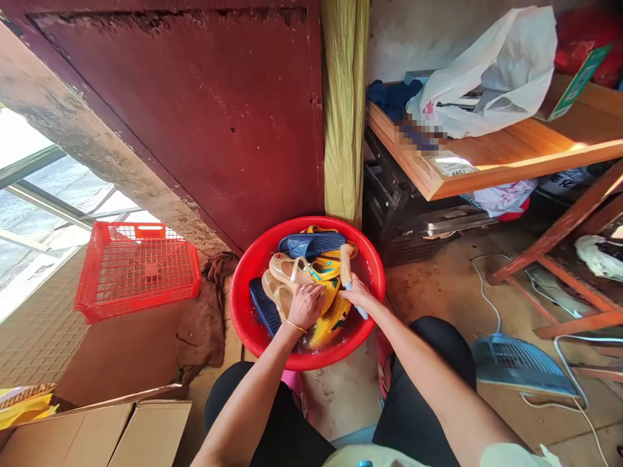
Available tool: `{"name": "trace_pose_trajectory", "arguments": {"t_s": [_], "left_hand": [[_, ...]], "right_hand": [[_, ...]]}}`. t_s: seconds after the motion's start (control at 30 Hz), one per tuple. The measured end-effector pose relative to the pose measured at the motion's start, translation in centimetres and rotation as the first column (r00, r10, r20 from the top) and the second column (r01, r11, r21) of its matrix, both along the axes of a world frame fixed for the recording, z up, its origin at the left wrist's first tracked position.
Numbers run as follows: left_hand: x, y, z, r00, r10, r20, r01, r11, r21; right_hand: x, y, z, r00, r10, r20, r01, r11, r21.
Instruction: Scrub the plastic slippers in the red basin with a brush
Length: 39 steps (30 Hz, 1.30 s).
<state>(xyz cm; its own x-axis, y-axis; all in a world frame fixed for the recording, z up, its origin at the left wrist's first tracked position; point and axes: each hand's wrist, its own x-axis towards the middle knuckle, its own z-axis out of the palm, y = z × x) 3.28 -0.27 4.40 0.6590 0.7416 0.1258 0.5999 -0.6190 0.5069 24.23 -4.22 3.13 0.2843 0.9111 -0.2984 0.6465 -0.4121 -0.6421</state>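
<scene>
A red basin [238,318] stands on the floor between my knees, with water and several shoes in it. My left hand [307,306] is closed on the edge of a yellow sandal [333,318] at the front of the basin; its fingertips are partly hidden. In my right hand [359,293] is a scrub brush [346,266], its pale bristled head pointing away from me and its light-blue handle toward me. Beside my left hand lie beige shoes [287,267]. A dark blue slipper [311,244] rests at the back, and another navy slipper [264,308] leans at the left.
A red plastic crate [146,269] sits at the left by cardboard [126,353] and a brown cloth [202,331]. Behind the basin is a dark red door [195,117]. At the right are a wooden table [525,152] with a white plastic bag [496,71], and a blue slatted appliance with a cord [525,365].
</scene>
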Motion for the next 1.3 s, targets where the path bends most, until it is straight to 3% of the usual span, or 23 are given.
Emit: {"name": "trace_pose_trajectory", "arguments": {"t_s": [0.07, 0.13, 0.23, 0.33, 0.47, 0.63, 0.7, 0.8, 0.87, 0.97, 1.1, 1.3], "left_hand": [[0.0, -0.7, 0.8, 0.996, -0.052, 0.075, 0.056, 0.997, -0.052], [0.0, -1.6, 1.1, 0.997, -0.072, 0.001, 0.072, 0.995, -0.069], [0.8, -3.1, 0.3, 0.973, -0.035, -0.229, 0.036, 0.999, 0.0], [2.2, -4.6, -1.0, 0.955, 0.061, -0.29, -0.049, 0.998, 0.049], [3.2, -4.8, -2.1, 0.97, 0.218, -0.103, -0.224, 0.974, -0.046], [1.7, -2.1, -1.5, 0.928, 0.3, 0.222, -0.183, 0.884, -0.429], [0.9, -1.0, -0.5, 0.859, 0.374, 0.349, -0.137, 0.825, -0.548], [-0.2, 0.2, 1.6, 0.686, 0.513, 0.516, -0.025, 0.725, -0.688], [-0.8, 0.7, 2.9, 0.595, 0.583, 0.553, 0.007, 0.684, -0.73], [-1.8, 1.5, 4.4, 0.465, 0.654, 0.597, 0.047, 0.655, -0.754], [-3.7, 3.2, 5.6, 0.189, 0.733, 0.654, 0.051, 0.658, -0.752], [-7.9, 6.7, 5.5, -0.129, 0.834, 0.537, 0.01, 0.542, -0.84]], "right_hand": [[0.0, 0.1, 0.5, 1.0, -0.01, -0.008, 0.011, 1.0, 0.016], [-0.1, 0.0, 1.0, 1.0, 0.0, -0.019, 0.001, 0.998, 0.056], [-0.7, -0.4, 1.5, 1.0, 0.023, 0.012, -0.025, 0.987, 0.159], [-1.7, -0.8, 1.6, 0.996, 0.026, 0.084, -0.045, 0.971, 0.234], [-3.3, -1.1, 1.6, 0.991, 0.094, 0.095, -0.12, 0.939, 0.321], [-3.0, -0.5, 1.8, 0.987, 0.16, 0.003, -0.147, 0.899, 0.413], [-2.2, -0.2, 2.2, 0.993, 0.111, -0.039, -0.081, 0.883, 0.462], [-1.5, -0.3, 2.8, 0.998, 0.043, -0.04, -0.013, 0.828, 0.561], [-1.9, -0.9, 3.1, 0.997, 0.08, 0.018, -0.073, 0.77, 0.634], [-3.7, -2.3, 3.5, 0.951, 0.261, 0.167, -0.304, 0.685, 0.663], [-6.0, -3.7, 4.1, 0.811, 0.467, 0.352, -0.585, 0.67, 0.457], [-4.6, -4.2, 4.9, 0.709, 0.547, 0.445, -0.654, 0.747, 0.124]]}}
